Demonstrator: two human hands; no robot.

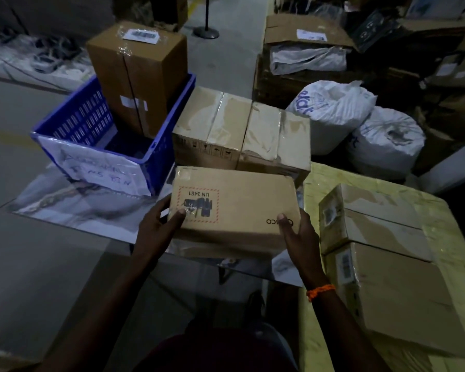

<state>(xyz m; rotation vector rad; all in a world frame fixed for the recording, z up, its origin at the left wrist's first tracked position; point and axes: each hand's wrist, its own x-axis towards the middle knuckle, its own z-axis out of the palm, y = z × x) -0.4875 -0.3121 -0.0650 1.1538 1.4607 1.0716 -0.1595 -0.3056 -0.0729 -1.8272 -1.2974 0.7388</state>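
Dim warehouse floor spreads out behind a low shiny tabletop, with cartons and wrapped goods stacked in the gloom beyond. Over the table's near part, a flat box is held level in both hands, clear of everything around it. Its printed top faces up, with a red-bordered label reading UN 3481 near the left end. The left hand grips the box's near left corner, thumb laid on top at the label's edge and fingers curled underneath. The right hand grips the near right corner the same way, thumb on top, fingers wrapped round the side and under. An orange band circles the right wrist. Left of the box and further back stands a blue crate with a handwritten paper sign hanging on its front wall; a tall taped box stands upright inside it. Just behind the held box, two taped cartons sit side by side, touching. To the right, on a yellow sheet, two more boxes lie close together. Two white sacks rest on the floor at the back right.
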